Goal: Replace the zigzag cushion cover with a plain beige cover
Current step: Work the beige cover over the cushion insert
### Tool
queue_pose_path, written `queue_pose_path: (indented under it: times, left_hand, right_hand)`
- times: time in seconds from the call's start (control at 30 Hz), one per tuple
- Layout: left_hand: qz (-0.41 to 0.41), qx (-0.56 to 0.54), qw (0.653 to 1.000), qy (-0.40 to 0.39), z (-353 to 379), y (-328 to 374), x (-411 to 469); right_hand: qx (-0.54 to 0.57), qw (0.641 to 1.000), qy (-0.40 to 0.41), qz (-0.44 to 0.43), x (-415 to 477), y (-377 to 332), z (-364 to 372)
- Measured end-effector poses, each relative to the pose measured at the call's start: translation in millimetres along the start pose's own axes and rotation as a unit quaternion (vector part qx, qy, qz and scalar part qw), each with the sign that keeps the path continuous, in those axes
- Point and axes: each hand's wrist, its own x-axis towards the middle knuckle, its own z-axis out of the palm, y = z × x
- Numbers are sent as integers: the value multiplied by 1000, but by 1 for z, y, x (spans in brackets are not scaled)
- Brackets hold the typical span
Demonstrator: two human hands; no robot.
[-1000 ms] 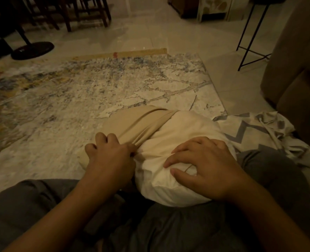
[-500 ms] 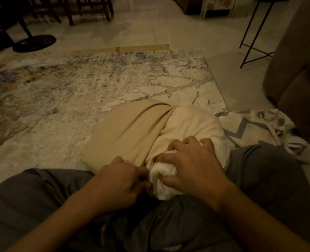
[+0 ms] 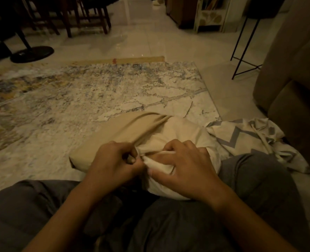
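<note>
My left hand (image 3: 114,161) pinches the mouth of the beige cover (image 3: 112,135) while my right hand (image 3: 184,172) clamps a bunched corner of the cushion insert (image 3: 185,135), at 6 o'clock against my lap (image 3: 168,226), apparently to stuff it in, and the zigzag cover (image 3: 241,138) lies discarded at 3 o'clock.

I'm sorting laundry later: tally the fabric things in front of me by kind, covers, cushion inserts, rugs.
Covers: 2, beige cover and zigzag cover
Cushion inserts: 1, white insert
Rugs: 1, patterned rug
Total: 4
</note>
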Motion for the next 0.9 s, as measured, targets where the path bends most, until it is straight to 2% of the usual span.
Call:
queue_pose_path:
  times: [0.1,0.3,0.47,0.57,0.63,0.73,0.8,0.9]
  left_hand:
    - [-54,43,997,-39,0,-5,15]
    - [-155,68,986,-11,7,-12,6]
    - [-223,114,962,-113,21,-25,-20]
    - [-282,32,949,-135,19,-28,-31]
    - [-281,35,950,-128,23,-22,-42]
    - [-212,109,968,-74,33,-17,-52]
    - [-172,42,983,-47,30,-22,-53]
    - [-124,-142,981,-44,22,-22,-53]
  right_hand:
    - [-26,999,-15,-39,-3,-3,-1]
    - [-100,993,26,-63,3,-10,17]
    - [-155,982,59,-94,11,-19,45]
    - [-167,976,77,-114,11,-17,48]
    - [-174,975,74,-118,10,-16,49]
    - [-179,974,66,-122,8,-16,50]
    - [-176,976,61,-113,9,-15,50]
    - [-177,977,70,-97,12,-16,49]
